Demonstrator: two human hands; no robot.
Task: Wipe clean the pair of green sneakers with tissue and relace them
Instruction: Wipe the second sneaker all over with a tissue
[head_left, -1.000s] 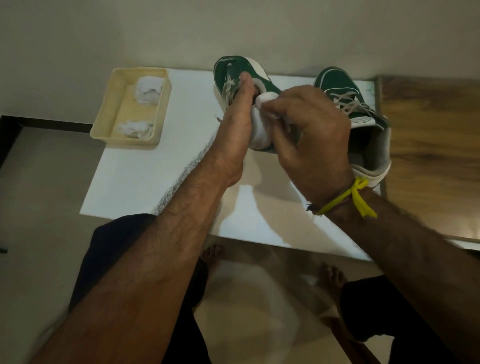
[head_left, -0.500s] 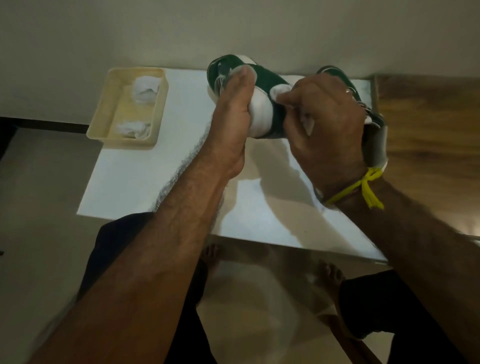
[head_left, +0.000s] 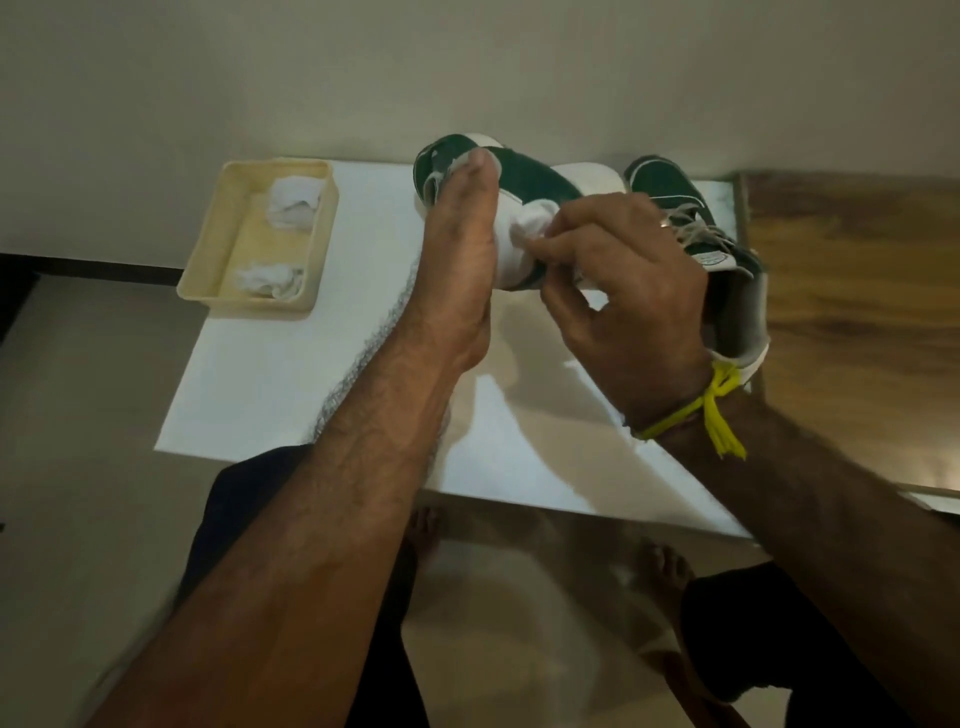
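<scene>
My left hand (head_left: 462, 228) has tipped the sneaker (head_left: 524, 176) sideways; right hand (head_left: 623, 291) pinches tissue (head_left: 530, 223) at its 9 o'clock, wiping continues.

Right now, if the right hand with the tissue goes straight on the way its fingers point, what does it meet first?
The right hand points left; its fingers already press the tissue on the held sneaker. Beyond that, probably the left hand gripping the sneaker, though depth is unclear.
</scene>
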